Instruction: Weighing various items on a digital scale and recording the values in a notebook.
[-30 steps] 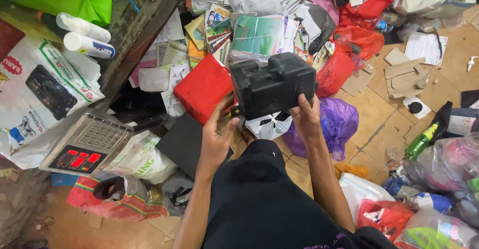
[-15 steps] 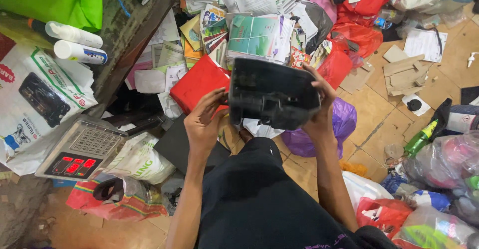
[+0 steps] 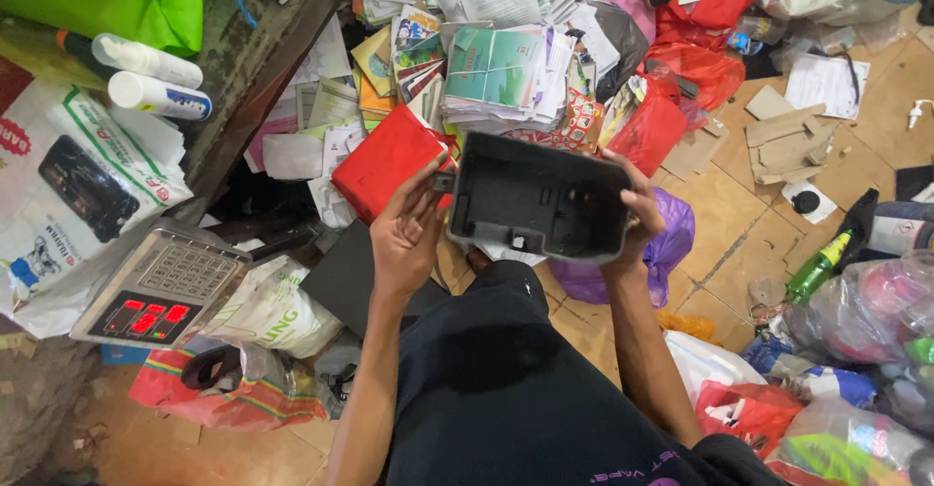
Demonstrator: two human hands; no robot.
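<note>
black plastic shell (image 3: 540,197) is held up over the lap (hollow side up) | left hand (image 3: 407,233) is curled on its left edge | right hand (image 3: 634,216) is wrapped round its right edge | red bag (image 3: 384,163) is seen just beside it

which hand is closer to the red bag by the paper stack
Left. The left hand grips the black plastic housing right beside the red bag; the right hand holds its far side.

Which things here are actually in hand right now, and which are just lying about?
In hand:
- black plastic housing, hollow side up
- left hand on its left edge
- right hand gripping its right edge

Lying about:
- red bag
- stack of papers
- purple bag
- weighing scale
- green bottle
- two white tubes
</note>
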